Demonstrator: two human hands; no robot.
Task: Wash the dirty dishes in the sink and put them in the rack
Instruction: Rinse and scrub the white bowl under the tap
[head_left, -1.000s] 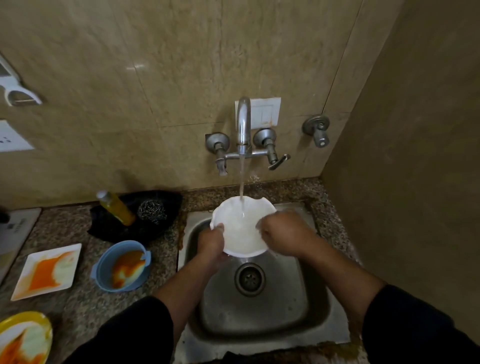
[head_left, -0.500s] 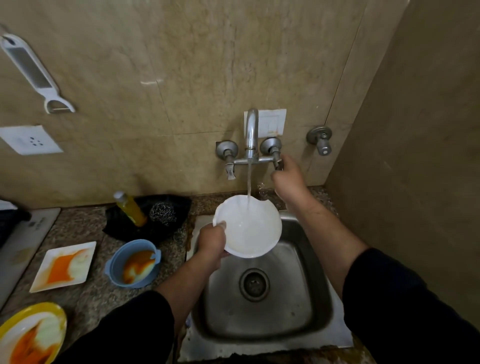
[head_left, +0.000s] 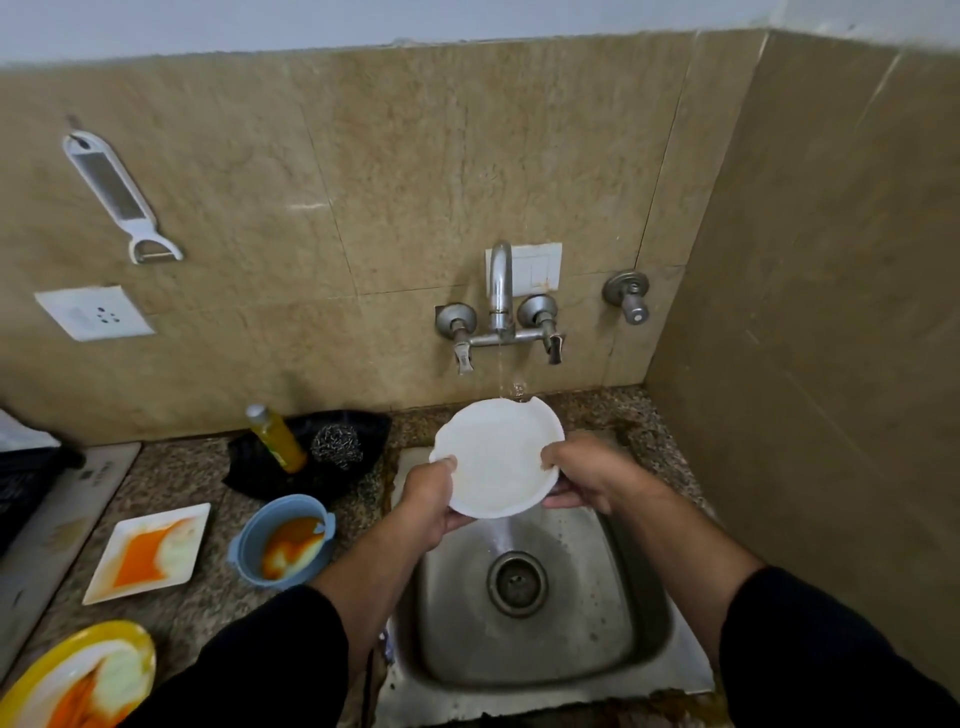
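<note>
White bowl (head_left: 493, 457), clean-looking and wet with a notched wavy rim, is held tilted over the steel sink (head_left: 597, 634), far edge under the tap (head_left: 500, 291) and its thin stream; left grip (head_left: 431, 499) and right grip (head_left: 582, 478) each clasp its rim.

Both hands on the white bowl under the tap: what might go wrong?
1. The stream hits the far rim of the white bowl; water may splash the counter.
2. Left hand and right hand grip its wet rim; it might slip into the sink.
3. The left forearm is close to the blue bowl and might knock it.
</note>
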